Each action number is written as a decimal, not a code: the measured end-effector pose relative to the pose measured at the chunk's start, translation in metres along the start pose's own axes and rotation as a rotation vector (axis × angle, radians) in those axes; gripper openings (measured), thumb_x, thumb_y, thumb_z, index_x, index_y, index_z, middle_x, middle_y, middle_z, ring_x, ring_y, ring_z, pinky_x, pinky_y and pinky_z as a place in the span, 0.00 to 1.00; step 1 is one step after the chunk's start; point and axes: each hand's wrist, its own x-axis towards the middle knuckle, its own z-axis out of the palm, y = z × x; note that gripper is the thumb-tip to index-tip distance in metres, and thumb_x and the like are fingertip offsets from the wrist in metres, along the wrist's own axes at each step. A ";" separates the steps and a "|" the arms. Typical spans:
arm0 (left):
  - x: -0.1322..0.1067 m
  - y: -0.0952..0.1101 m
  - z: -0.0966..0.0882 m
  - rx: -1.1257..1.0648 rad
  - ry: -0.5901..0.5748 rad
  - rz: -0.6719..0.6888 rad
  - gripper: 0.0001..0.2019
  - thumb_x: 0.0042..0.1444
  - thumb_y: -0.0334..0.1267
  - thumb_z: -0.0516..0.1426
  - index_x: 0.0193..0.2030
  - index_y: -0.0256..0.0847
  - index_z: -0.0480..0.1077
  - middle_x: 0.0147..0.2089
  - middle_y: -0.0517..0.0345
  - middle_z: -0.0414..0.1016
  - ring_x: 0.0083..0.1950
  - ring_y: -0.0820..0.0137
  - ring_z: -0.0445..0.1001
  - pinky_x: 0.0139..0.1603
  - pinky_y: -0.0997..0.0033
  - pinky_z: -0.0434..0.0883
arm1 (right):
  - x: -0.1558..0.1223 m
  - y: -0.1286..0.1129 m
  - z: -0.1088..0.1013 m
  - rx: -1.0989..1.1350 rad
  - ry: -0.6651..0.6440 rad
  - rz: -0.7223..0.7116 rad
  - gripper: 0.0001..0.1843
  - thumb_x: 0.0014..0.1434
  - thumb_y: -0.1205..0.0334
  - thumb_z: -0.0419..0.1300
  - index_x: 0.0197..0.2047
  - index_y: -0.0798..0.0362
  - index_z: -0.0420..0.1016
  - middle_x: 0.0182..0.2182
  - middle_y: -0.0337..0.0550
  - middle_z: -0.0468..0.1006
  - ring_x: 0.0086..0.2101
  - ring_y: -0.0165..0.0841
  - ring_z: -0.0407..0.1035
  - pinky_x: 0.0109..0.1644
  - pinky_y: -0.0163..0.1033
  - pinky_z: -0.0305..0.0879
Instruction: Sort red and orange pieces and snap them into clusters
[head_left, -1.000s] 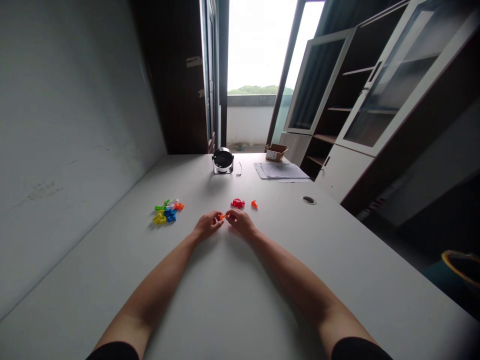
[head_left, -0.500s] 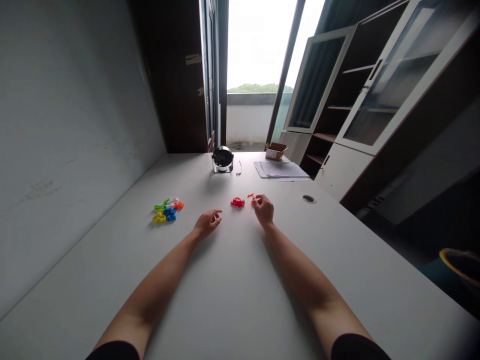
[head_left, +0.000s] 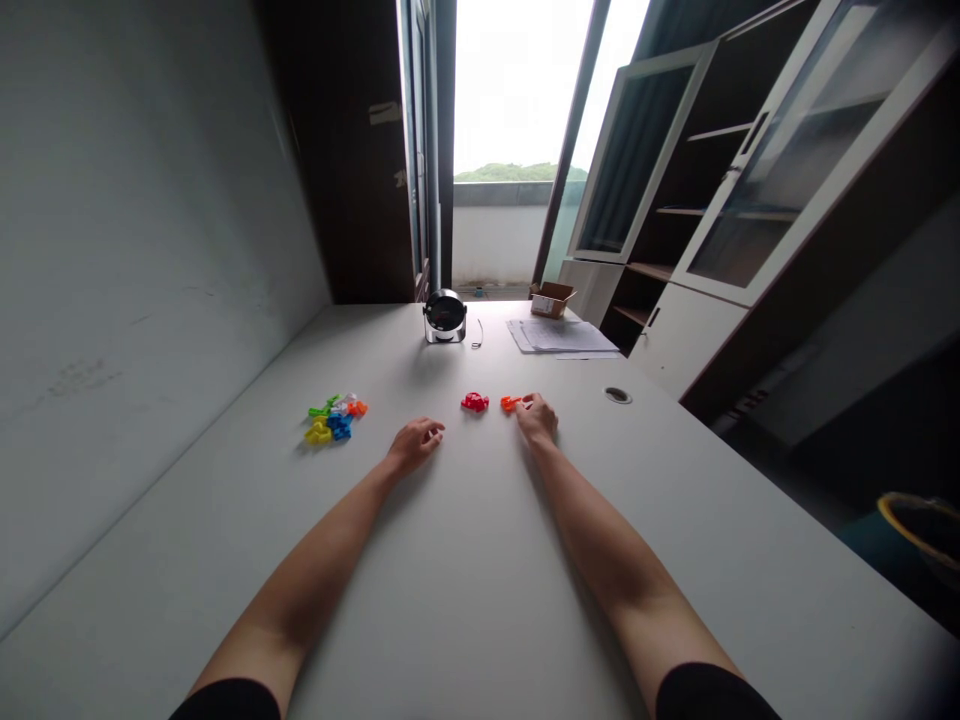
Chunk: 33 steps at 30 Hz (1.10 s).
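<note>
My right hand (head_left: 538, 417) is at the small orange plastic pieces (head_left: 510, 404), its thumb and fingertips pinched at their right end. How many orange pieces lie there is hard to make out. A little to the left sits a small heap of red plastic pieces (head_left: 475, 403). My left hand (head_left: 417, 443) rests on the table with loosely bent fingers apart and nothing in them. Farther left is a mixed pile of plastic pieces: green (head_left: 324, 407), white (head_left: 345, 404), orange (head_left: 358, 409), yellow (head_left: 318, 432) and blue (head_left: 340, 427).
On the white table (head_left: 420, 600) a round black device on a stand (head_left: 445, 317) is at the back, beside a thin dark wire (head_left: 478, 335). Papers (head_left: 562, 338) and an open cardboard box (head_left: 552, 300) lie back right. A cable hole (head_left: 617, 396) is on the right.
My right hand has lowered the raised orange piece onto the table beside the other orange and shifted slightly right. My left hand has stayed in place.
</note>
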 end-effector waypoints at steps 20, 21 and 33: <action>0.007 -0.047 -0.024 0.389 0.411 -0.307 0.14 0.61 0.39 0.53 0.47 0.42 0.77 0.59 0.46 0.69 0.62 0.54 0.63 0.67 0.54 0.58 | -0.044 -0.050 -0.007 0.211 -0.113 -0.566 0.11 0.64 0.60 0.52 0.38 0.50 0.75 0.27 0.40 0.76 0.29 0.33 0.68 0.39 0.36 0.59; 0.007 -0.051 -0.025 0.418 0.455 -0.325 0.14 0.60 0.39 0.53 0.49 0.41 0.76 0.62 0.46 0.66 0.65 0.54 0.61 0.68 0.53 0.56 | -0.049 -0.054 -0.007 0.202 -0.132 -0.609 0.12 0.65 0.60 0.51 0.38 0.50 0.75 0.28 0.41 0.76 0.30 0.33 0.68 0.39 0.35 0.59; 0.005 -0.069 -0.021 0.457 0.419 -0.493 0.20 0.56 0.40 0.57 0.55 0.41 0.73 0.72 0.45 0.56 0.73 0.51 0.49 0.72 0.50 0.48 | -0.080 -0.080 -0.011 0.121 -0.341 -0.998 0.10 0.66 0.65 0.52 0.40 0.50 0.75 0.34 0.44 0.79 0.37 0.35 0.69 0.44 0.38 0.59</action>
